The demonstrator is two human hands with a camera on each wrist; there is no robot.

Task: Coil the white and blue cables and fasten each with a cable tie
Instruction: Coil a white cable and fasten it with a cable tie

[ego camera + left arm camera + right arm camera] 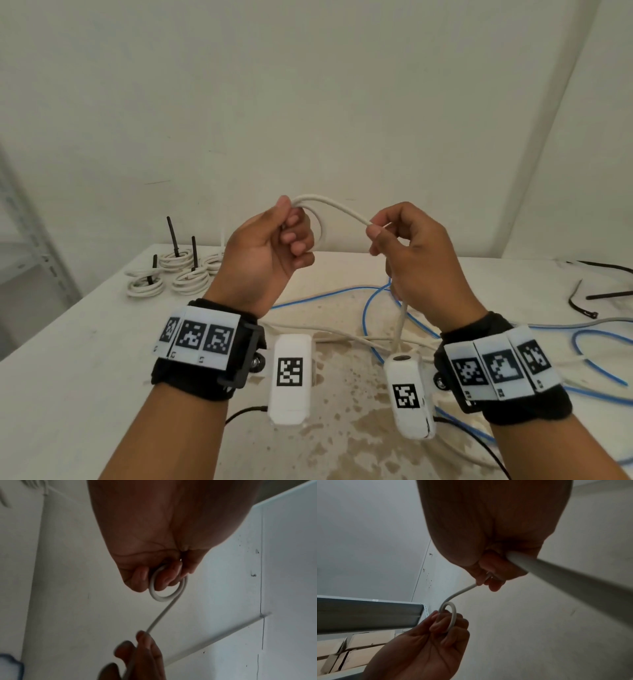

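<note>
Soft even head view; dim, blurred, edge-warped wrist views.

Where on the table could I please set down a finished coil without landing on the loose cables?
The bare near-left table is free, bordered by the tied coils behind and the left hand. Centre and right are crowded with blue cable and black ties.

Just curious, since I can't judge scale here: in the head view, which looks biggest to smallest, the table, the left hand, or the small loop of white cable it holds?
1. Table, by far the largest.
2. Left hand.
3. Loop of white cable, smallest; the fingers partly hide it.
</note>
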